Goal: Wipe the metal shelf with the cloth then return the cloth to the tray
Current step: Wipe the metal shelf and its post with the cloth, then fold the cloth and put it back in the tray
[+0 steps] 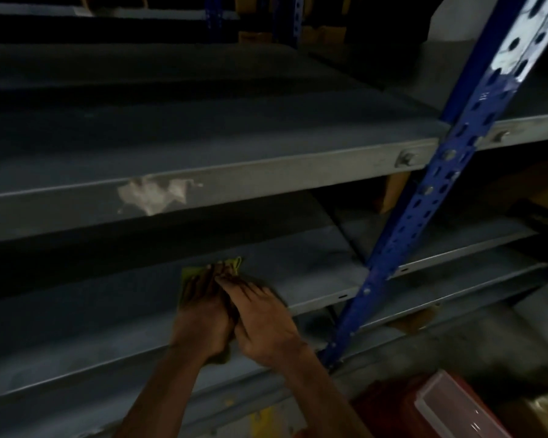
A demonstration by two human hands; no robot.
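- Green cloth (190, 275) lies flat on the grey metal shelf (108, 311), mostly covered by both hands.
- Left hand (203, 314) presses down on it, fingers straight and spread forward.
- Right hand (263, 317) sits just beside, fingers stretched out, tips touching the cloth's far corner.
- Blue upright (424, 216) stands to the right.
- Red tray (393, 403) sits low right, a clear lid (456, 406) on it.

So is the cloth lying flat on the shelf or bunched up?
Mostly flat: the green cloth lies on the metal shelf under both hands; its folds are hidden.
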